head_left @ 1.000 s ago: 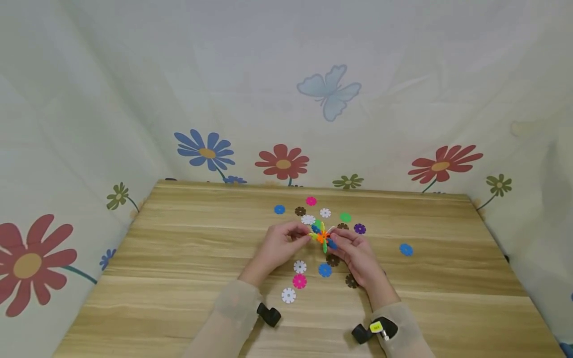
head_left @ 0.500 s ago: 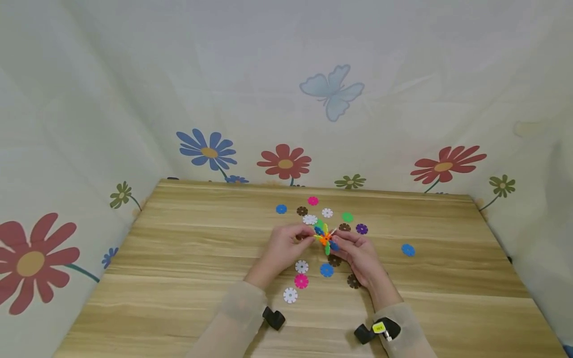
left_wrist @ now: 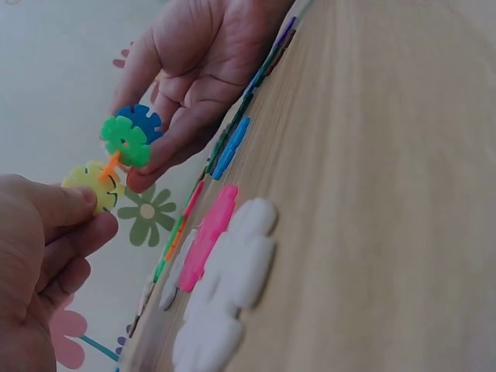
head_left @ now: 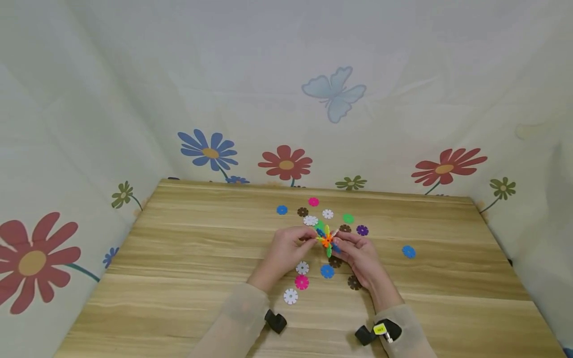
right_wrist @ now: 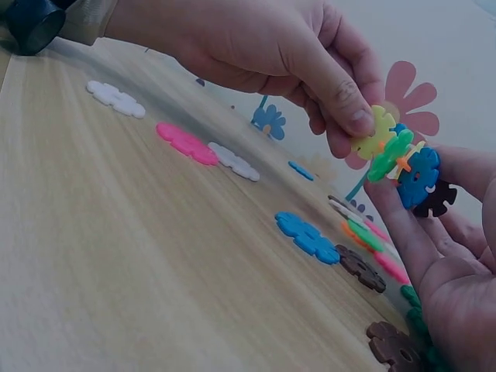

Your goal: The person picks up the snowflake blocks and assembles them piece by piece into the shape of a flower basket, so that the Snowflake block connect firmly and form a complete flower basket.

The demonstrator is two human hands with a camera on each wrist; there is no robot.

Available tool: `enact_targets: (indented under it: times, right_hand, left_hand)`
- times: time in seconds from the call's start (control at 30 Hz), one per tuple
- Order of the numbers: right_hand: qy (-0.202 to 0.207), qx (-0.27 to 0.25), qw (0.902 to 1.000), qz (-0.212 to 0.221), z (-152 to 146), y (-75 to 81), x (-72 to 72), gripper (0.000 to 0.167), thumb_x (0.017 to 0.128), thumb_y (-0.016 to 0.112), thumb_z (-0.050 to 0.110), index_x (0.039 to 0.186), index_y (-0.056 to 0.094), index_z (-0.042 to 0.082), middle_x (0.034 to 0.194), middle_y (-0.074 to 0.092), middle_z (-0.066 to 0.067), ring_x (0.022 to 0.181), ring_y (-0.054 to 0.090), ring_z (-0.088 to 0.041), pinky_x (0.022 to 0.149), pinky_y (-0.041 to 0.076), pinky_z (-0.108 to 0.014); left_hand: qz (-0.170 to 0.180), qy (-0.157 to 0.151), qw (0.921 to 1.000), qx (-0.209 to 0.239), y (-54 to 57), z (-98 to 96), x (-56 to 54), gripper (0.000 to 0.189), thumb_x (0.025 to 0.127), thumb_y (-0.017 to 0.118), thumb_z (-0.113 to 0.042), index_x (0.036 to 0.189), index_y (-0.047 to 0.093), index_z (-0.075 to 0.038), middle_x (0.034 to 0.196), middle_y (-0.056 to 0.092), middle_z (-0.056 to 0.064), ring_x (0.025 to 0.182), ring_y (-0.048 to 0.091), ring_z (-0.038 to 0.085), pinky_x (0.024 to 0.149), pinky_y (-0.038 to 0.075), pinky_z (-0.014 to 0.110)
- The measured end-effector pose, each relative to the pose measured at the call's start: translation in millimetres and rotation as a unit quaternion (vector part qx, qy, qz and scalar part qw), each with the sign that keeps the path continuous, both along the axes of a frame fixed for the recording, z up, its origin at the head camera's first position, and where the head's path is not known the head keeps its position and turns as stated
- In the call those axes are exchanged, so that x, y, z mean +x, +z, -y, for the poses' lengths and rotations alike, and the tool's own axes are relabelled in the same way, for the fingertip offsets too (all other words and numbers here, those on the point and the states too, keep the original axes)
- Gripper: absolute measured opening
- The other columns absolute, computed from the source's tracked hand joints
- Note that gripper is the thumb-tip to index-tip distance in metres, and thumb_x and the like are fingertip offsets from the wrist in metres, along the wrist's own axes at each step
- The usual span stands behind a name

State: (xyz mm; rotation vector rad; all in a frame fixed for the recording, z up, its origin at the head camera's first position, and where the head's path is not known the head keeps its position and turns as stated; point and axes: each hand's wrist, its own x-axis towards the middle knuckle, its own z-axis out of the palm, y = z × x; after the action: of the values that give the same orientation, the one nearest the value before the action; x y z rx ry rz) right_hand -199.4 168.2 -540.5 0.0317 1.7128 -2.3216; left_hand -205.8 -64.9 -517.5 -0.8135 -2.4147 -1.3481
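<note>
Both hands hold a small cluster of interlocking plastic snowflake discs [head_left: 328,240] raised over the table. An orange disc sits at its middle, with yellow, green and blue discs slotted around it. My left hand [head_left: 286,251] pinches a yellow disc [left_wrist: 84,177] on the cluster's left side between thumb and fingers. From the right, my right hand [head_left: 364,256] grips the cluster near a blue disc [right_wrist: 418,178]. The green disc [left_wrist: 124,141] faces the left wrist camera, and a dark disc [right_wrist: 436,200] shows by the right fingers.
Loose snowflake discs lie on the wooden table [head_left: 179,258] around the hands, among them a pink disc [head_left: 302,282], a purple disc [head_left: 362,230] and a blue disc [head_left: 409,251] farther right. A flower-printed curtain [head_left: 250,99] hangs behind the table.
The head view has shifted slightly. Both hands keep their hold, and the cluster has turned a little between them. The loose discs lie as before.
</note>
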Motion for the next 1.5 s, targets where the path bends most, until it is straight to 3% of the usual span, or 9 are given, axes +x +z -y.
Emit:
enact_targets:
  times: [0.3, 0.47, 0.6, 0.87, 0.93, 1.03, 1.13, 1.27, 1.5]
  right_hand:
    - [-0.006, -0.002, 1.0000, -0.002, 0, 2.4, 2.2, 0.032, 0.109, 0.063, -0.002, 0.137, 0.060, -0.016, 0.108, 0.080, -0.001, 0.105, 0.076, -0.013, 0.097, 0.063, -0.035]
    - [-0.008, -0.021, 0.9997, -0.012, -1, 2.8, 2.2, 0.020, 0.108, 0.064, -0.002, 0.127, 0.069, -0.003, 0.110, 0.081, -0.001, 0.105, 0.077, -0.014, 0.096, 0.063, -0.035]
    - [0.012, -0.043, 0.9983, -0.038, -1, 2.1, 2.9, 0.018, 0.106, 0.065, -0.003, 0.122, 0.070, 0.004, 0.110, 0.081, -0.001, 0.103, 0.078, -0.014, 0.093, 0.064, -0.036]
    - [0.044, -0.039, 0.9972, -0.045, -3, 0.3, 3.9, 0.028, 0.109, 0.064, 0.004, 0.133, 0.063, -0.011, 0.120, 0.077, -0.002, 0.107, 0.076, -0.016, 0.095, 0.063, -0.038]
    - [0.050, -0.031, 0.9973, -0.043, -3, 0.5, 3.6, 0.030, 0.109, 0.065, 0.005, 0.134, 0.063, -0.012, 0.121, 0.077, -0.002, 0.107, 0.076, -0.016, 0.095, 0.063, -0.037]
    - [0.049, -0.029, 0.9975, -0.041, -2, 0.5, 3.1, 0.019, 0.109, 0.065, 0.005, 0.125, 0.070, -0.003, 0.121, 0.077, -0.001, 0.106, 0.075, -0.015, 0.095, 0.063, -0.036]
    - [0.042, -0.030, 0.9980, -0.037, -2, 0.2, 2.8, 0.013, 0.109, 0.065, 0.004, 0.116, 0.075, 0.008, 0.122, 0.076, 0.000, 0.106, 0.075, -0.014, 0.095, 0.063, -0.035]
    - [0.035, -0.032, 0.9984, -0.029, -2, -0.5, 2.8, 0.015, 0.109, 0.065, 0.003, 0.110, 0.075, 0.014, 0.125, 0.074, 0.001, 0.107, 0.074, -0.014, 0.094, 0.063, -0.035]
    - [0.032, -0.034, 0.9987, -0.023, -2, -0.4, 2.4, 0.016, 0.108, 0.065, 0.004, 0.108, 0.076, 0.015, 0.126, 0.072, 0.001, 0.107, 0.073, -0.014, 0.095, 0.063, -0.035]
  left_hand:
    - [0.003, -0.004, 1.0000, -0.001, 0.1, -1.7, -0.6, 0.006, 0.097, 0.083, -0.003, 0.102, 0.081, -0.007, 0.102, 0.083, 0.003, 0.095, 0.078, 0.013, 0.085, 0.062, 0.024]
    - [0.004, 0.002, 1.0000, -0.003, -0.6, -2.4, -2.4, 0.008, 0.098, 0.082, -0.004, 0.105, 0.081, -0.006, 0.103, 0.082, 0.004, 0.094, 0.077, 0.014, 0.085, 0.063, 0.026]
    - [0.029, 0.002, 0.9995, 0.008, -1.1, -0.6, -4.3, 0.009, 0.098, 0.083, -0.005, 0.106, 0.080, -0.008, 0.103, 0.082, 0.002, 0.093, 0.076, 0.012, 0.084, 0.063, 0.026]
    - [0.089, -0.035, 0.9953, 0.009, -1.4, 7.4, -6.4, 0.008, 0.099, 0.083, -0.010, 0.106, 0.081, -0.012, 0.102, 0.080, -0.006, 0.093, 0.072, 0.008, 0.087, 0.062, 0.030]
    - [0.116, -0.052, 0.9919, 0.001, -0.5, 13.1, -7.5, 0.007, 0.100, 0.082, -0.013, 0.107, 0.080, -0.015, 0.102, 0.078, -0.009, 0.093, 0.071, 0.007, 0.087, 0.062, 0.030]
    - [0.163, -0.072, 0.9840, -0.013, -0.9, 24.3, -10.8, 0.009, 0.102, 0.081, -0.018, 0.111, 0.080, -0.015, 0.103, 0.077, -0.011, 0.093, 0.071, 0.009, 0.086, 0.061, 0.028]
    - [0.204, -0.086, 0.9747, -0.030, -1.5, 36.3, -13.7, 0.017, 0.101, 0.083, -0.018, 0.116, 0.079, -0.011, 0.103, 0.076, -0.008, 0.092, 0.070, 0.013, 0.083, 0.059, 0.029]
    - [0.248, -0.106, 0.9613, -0.056, -5.3, 50.0, -17.0, 0.024, 0.098, 0.086, -0.019, 0.118, 0.078, -0.010, 0.105, 0.075, -0.004, 0.093, 0.067, 0.015, 0.084, 0.057, 0.030]
    - [0.263, -0.152, 0.9483, -0.093, -8.1, 55.4, -20.6, 0.028, 0.094, 0.089, -0.021, 0.119, 0.078, -0.014, 0.114, 0.076, -0.005, 0.107, 0.067, 0.013, 0.101, 0.056, 0.035]
